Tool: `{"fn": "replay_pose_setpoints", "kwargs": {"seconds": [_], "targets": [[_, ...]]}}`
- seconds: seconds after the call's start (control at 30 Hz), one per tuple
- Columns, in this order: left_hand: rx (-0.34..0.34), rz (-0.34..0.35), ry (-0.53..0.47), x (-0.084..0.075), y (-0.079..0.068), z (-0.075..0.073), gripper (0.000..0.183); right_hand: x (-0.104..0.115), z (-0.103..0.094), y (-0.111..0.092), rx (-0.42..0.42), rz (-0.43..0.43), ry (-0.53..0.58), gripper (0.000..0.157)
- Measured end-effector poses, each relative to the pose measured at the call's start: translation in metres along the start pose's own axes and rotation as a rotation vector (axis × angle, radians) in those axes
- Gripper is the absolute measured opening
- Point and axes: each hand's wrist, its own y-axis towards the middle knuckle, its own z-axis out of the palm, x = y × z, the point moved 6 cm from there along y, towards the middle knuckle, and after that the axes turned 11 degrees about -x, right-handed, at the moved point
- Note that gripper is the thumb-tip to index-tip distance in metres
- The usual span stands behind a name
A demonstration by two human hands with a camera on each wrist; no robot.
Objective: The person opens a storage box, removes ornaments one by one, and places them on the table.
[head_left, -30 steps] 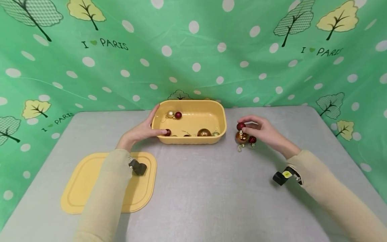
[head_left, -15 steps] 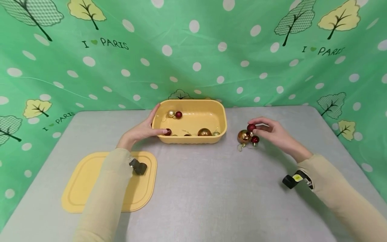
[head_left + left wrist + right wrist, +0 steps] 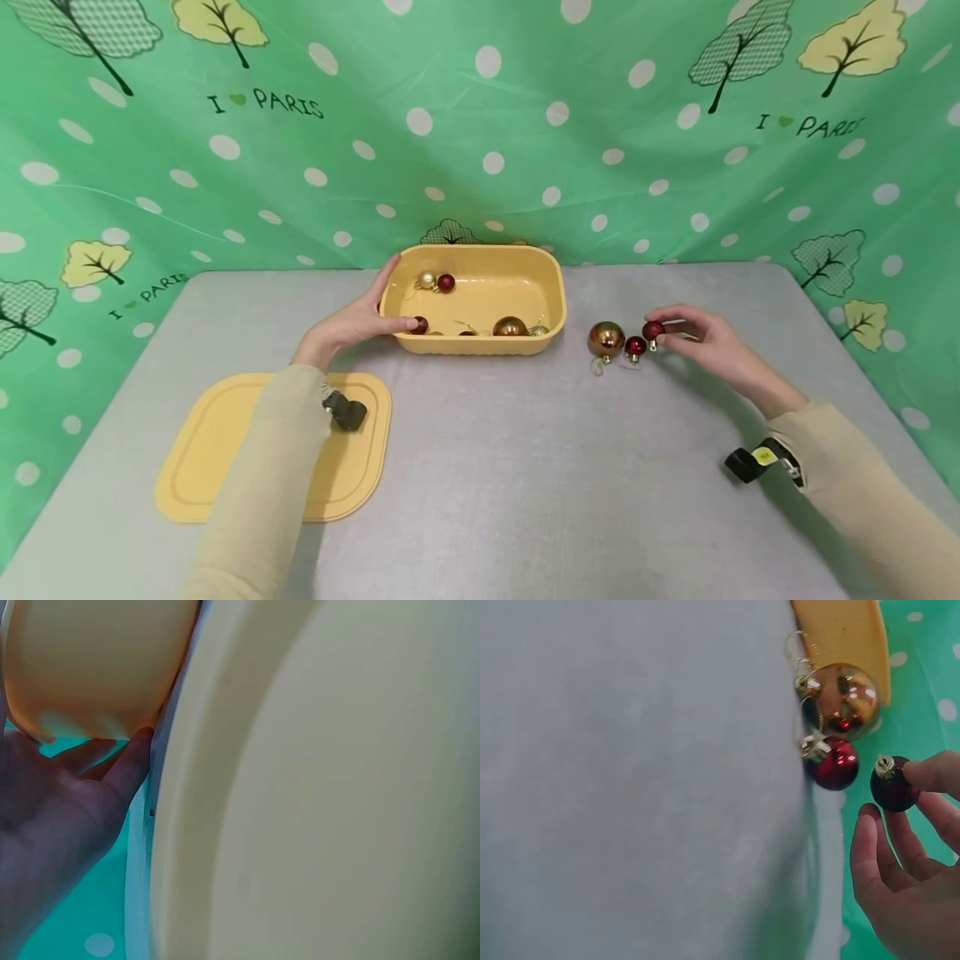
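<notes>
My left hand (image 3: 348, 327) grips the left end of a yellow plastic box (image 3: 480, 345), its thumb over the front rim and the other fingers behind the end wall. Inside the box lie several baubles: a pearly gold one (image 3: 427, 279), a dark red one (image 3: 446, 283), a larger copper one (image 3: 510, 327) and others partly hidden by the front wall. My right hand (image 3: 708, 342) pinches a small dark red bauble (image 3: 892, 791) between thumb and fingers. Just left of it on the table sit a shiny red bauble (image 3: 635, 347) and a large copper bauble (image 3: 606, 337) with a gold loop.
A yellow lid (image 3: 348, 492) lies flat on the grey table (image 3: 525, 467) at the left, under my left forearm. Behind the table hangs a green dotted cloth (image 3: 480, 125). A black wrist camera (image 3: 746, 464) sits on my right wrist.
My right hand has moved right with the dark red bauble, from in front of the copper bauble to beyond the shiny red one. The left hand stays on the box.
</notes>
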Motion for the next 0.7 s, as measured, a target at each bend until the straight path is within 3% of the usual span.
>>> {"fn": "replay_pose_setpoints", "kwargs": {"seconds": [0.33, 0.7], "targets": [[0.002, 0.002, 0.028, 0.000, 0.000, -0.001, 0.114, -0.023, -0.003, -0.007, 0.017, 0.065, -0.156, 0.033], [0.002, 0.000, 0.005, -0.001, -0.001, 0.000, 0.113, -0.019, 0.005, -0.007, 0.034, 0.070, -0.174, 0.031]]}}
